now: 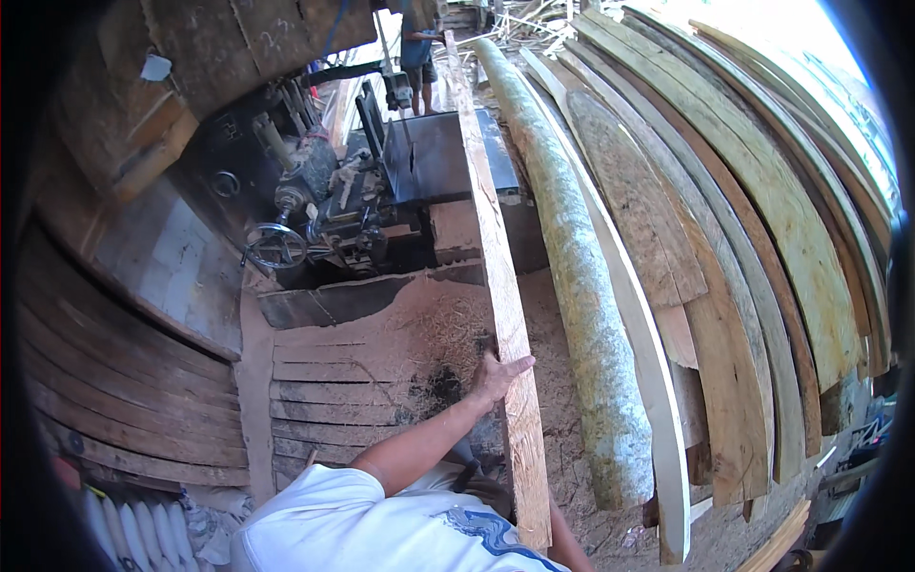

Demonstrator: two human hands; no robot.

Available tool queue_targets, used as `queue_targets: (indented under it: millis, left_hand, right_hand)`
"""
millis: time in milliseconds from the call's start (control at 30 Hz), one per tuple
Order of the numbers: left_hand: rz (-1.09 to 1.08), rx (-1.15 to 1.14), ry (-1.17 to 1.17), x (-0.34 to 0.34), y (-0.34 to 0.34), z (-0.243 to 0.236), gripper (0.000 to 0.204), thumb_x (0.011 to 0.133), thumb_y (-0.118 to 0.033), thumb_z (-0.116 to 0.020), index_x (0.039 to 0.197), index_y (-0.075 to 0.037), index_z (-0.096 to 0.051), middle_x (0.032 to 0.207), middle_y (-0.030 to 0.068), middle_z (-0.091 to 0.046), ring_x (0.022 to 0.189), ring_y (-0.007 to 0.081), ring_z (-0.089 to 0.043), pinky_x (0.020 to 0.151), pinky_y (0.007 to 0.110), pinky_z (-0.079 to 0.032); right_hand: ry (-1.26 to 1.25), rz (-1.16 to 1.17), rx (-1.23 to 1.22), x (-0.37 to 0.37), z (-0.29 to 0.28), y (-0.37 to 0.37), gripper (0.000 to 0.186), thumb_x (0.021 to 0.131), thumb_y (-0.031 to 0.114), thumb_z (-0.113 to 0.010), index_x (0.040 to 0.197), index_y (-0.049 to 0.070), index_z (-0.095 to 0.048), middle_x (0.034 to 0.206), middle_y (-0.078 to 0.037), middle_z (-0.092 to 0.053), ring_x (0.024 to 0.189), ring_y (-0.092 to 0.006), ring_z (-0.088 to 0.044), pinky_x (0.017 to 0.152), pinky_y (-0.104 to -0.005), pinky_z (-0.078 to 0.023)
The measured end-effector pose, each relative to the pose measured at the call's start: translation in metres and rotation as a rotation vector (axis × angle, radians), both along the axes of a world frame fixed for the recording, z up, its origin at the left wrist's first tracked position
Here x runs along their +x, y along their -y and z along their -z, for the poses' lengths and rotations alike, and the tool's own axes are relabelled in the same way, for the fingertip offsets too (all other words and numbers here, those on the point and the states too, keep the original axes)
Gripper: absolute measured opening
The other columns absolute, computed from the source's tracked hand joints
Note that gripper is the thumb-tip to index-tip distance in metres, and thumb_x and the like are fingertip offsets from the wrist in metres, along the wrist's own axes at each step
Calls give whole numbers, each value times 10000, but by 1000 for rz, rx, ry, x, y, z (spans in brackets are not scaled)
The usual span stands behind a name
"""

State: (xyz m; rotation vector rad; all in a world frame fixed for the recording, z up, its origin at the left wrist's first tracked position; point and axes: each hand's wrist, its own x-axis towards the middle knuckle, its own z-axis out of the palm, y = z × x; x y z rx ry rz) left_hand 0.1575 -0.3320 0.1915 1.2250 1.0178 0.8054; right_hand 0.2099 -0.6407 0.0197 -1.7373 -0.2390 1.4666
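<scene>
A long, narrow wooden plank [510, 324] slants from my body up past the edge of the saw table. My left hand [500, 375] is closed round its near half, with the thumb lying across the top face and the fingers at its left side and under it. My right forearm [569, 548] shows beside the plank's near end; the right hand itself is hidden behind the wood. Ahead stands a bandsaw with a dark metal table [438, 157] and an upright blade [389, 48]. The plank's far end reaches toward another person [416, 52] standing beyond the machine.
A bark-covered slab [577, 276] lies right of the plank, beside several long boards [743, 191]. A handwheel [276, 246] juts from the machine at left. Sawdust [434, 319] covers the slatted floor in front. Wooden panels [133, 381] line the left side.
</scene>
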Motion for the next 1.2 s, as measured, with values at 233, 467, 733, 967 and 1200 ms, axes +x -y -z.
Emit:
queue_targets:
  millis: [233, 467, 733, 967, 1200]
  left_hand:
    - [-23, -113, 46, -13, 3, -12, 627, 742, -315, -807, 1201, 10, -530, 1078, 90, -617, 1000, 198, -579, 906, 348, -458]
    - [-43, -329, 52, -59, 97, -15, 733, 714, -490, -785, 1121, 81, -570, 1154, 214, -594, 1063, 247, -580, 923, 383, -460]
    - [-81, -726, 380, -98, 106, 110, 793, 738, -491, -737, 1296, 10, -478, 1249, 173, -556, 1136, 304, -545, 989, 436, -430]
    - [-280, -709, 10, -142, 163, 121, 976, 681, -690, -680, 1352, -34, -410, 1328, 152, -470, 1261, 279, -419, 1017, 451, -372]
    - [-99, -625, 198, -149, 298, 142, 698, 775, -481, -702, 1269, -25, -513, 1157, 155, -615, 1017, 282, -620, 896, 385, -492]
  right_hand:
    - [-12, 89, -45, 22, -23, 4, 701, 944, 562, -374, 1041, -71, -658, 1032, -252, -657, 1024, -362, -614, 923, -406, -439]
    - [766, -151, -419, 50, -107, 22, 823, 898, 643, -376, 1113, -131, -555, 1083, -351, -589, 1045, -470, -571, 894, -493, -433]
    - [1015, -200, -351, 33, -111, 50, 722, 843, 628, -512, 960, -84, -524, 991, -307, -586, 971, -458, -570, 841, -497, -443]
    - [320, -242, -46, 61, -64, 38, 795, 917, 608, -451, 1397, -23, -392, 1408, -162, -443, 1313, -252, -381, 1082, -362, -268]
    - [347, -163, -30, 54, -45, 38, 867, 888, 684, -419, 1341, -55, -448, 1256, -133, -526, 1108, -203, -482, 952, -330, -362]
